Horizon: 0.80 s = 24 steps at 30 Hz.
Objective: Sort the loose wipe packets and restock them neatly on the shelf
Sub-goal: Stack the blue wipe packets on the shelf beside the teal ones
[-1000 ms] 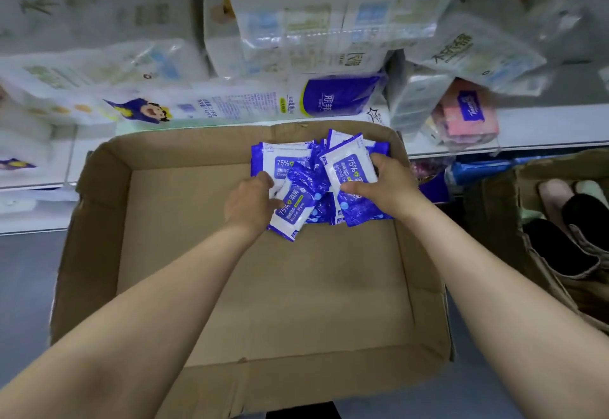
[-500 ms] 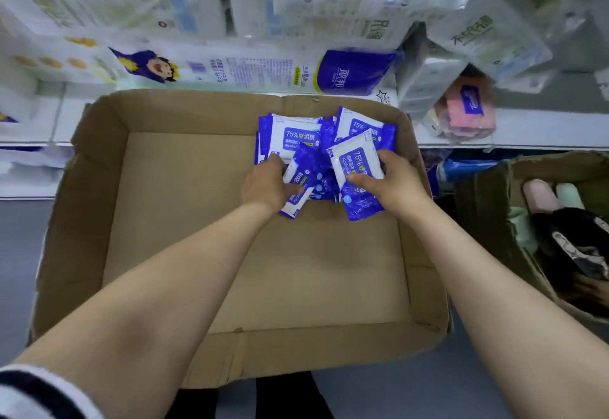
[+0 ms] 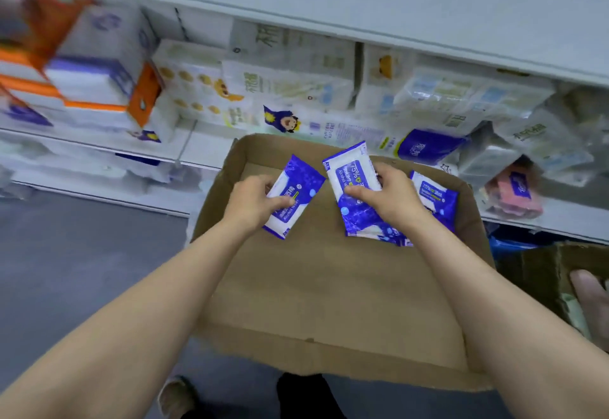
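Both hands are gripping wipe packets over the open cardboard box [image 3: 329, 287]. In the head view, the left hand [image 3: 253, 201] is curling its fingers round one blue-and-white packet [image 3: 296, 188], thumb lying across its printed face, holding it tilted above the box's far left part. The right hand [image 3: 392, 201] is clamping a small stack of packets [image 3: 354, 188]; one white-fronted packet is facing up on top, and at least one more blue packet is showing beneath it, though the exact number in the stack cannot be told. One further packet [image 3: 435, 193] is lying in the box just beside the right hand, partly hidden by the wrist. So three separate lots of packets are showing: one in the left hand, a stack in the right, one loose in the box.

The box is sitting in front of a white shelf [image 3: 412, 23] that is carrying many tissue packs [image 3: 290, 89], blurred by motion. A pink pack [image 3: 514, 194] is lying on the lower shelf at the right. A second cardboard box [image 3: 540, 273] is standing at the right edge.
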Available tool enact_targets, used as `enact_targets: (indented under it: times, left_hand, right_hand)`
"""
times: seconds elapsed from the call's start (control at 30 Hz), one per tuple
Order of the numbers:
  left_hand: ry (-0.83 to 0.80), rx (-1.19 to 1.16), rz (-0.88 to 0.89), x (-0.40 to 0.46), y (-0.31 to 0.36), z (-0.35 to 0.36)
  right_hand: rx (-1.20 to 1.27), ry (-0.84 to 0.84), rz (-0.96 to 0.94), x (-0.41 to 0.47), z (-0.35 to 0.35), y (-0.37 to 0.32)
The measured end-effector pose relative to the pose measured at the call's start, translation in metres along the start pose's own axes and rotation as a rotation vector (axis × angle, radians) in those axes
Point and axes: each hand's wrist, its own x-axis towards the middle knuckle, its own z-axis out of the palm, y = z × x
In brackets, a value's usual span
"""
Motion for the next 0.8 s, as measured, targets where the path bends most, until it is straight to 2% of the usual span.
enact_targets:
  times: [0.17, 0.47, 0.67, 0.8]
  left_hand:
    - [0.141, -0.041, 0.034, -0.038, -0.047, -0.107]
    - [0.311, 0.025, 0.157, -0.104, -0.14, -0.322]
    - [0.268, 0.129, 0.155, -0.109, -0.166, -0.418]
    - [0.233, 0.094, 0.119, -0.094, -0.173, -0.46]
  right_hand:
    - [-0.011, -0.029, -0.14, -0.013, 0.072, -0.102]
    - [0.028, -0.039, -0.35, -0.043, 0.225, -0.285]
    - [-0.003, -0.025, -0.45, -0.042, 0.277, -0.368]
    - [-0.025, -0.032, -0.486, -0.02, 0.294, -0.412]
